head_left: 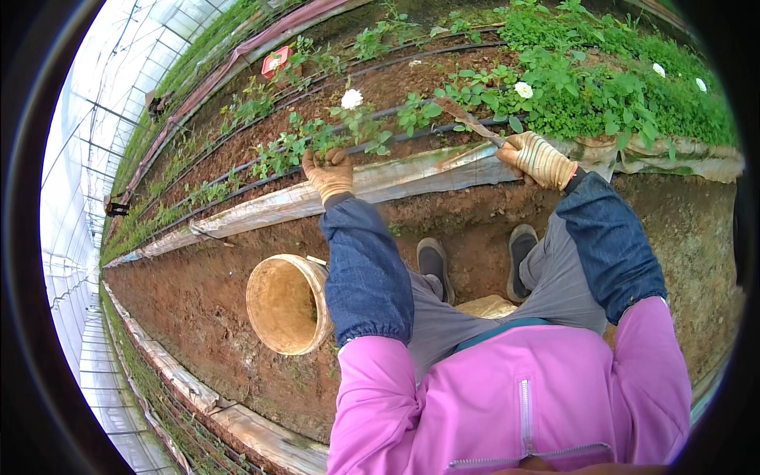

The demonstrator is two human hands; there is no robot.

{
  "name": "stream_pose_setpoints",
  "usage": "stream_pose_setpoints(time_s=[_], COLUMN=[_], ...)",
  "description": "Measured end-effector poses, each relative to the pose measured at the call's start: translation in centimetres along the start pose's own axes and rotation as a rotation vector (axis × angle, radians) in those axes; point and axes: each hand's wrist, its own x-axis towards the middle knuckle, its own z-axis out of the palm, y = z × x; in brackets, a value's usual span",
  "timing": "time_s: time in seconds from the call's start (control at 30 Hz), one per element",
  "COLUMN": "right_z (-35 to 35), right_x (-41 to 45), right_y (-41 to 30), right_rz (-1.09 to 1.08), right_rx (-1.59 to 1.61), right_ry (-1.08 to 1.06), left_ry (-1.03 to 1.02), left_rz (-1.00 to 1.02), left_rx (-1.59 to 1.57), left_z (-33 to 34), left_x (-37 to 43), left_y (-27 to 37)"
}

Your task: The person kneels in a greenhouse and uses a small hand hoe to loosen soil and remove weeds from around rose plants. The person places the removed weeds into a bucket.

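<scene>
My left hand, in a soiled work glove, is at the near edge of the planted bed, its fingers curled against low green leaves. Whether it grips any of them is hidden. My right hand, in a striped knit glove, is closed around the handle of a small hand tool with a soil-covered metal blade, likely a trowel. The blade points up and left over the bed, near black irrigation hoses. A white flower stands just beyond my left hand.
A dirty plastic bucket lies tilted on the soil path beside my left forearm. Plastic sheeting edges the bed. Dense green plants grow at the right, and a red container sits farther back. My shoes are on the path.
</scene>
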Motion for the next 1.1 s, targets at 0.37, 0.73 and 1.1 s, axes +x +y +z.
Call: stream_pose_setpoints(time_s=[0.37, 0.73, 1.1], right_z=[-0.7, -4.6, -7.8], right_x=[-3.9, -6.3, -3.9], right_y=[-5.1, -0.3, 2.3], right_rz=[-0.015, 0.161, 0.028], right_rx=[0.009, 0.147, 0.112], right_ry=[-0.026, 0.102, -0.025], left_ry=[0.223, -0.221, -0.474], left_rz=[-0.033, 0.441, -0.103], left_rx=[0.909, 2.163, 2.276], left_z=[-3.7, -8.5, -1.4], left_x=[3.1, 6.0, -0.1], left_y=[3.0, -6.2, -17.5])
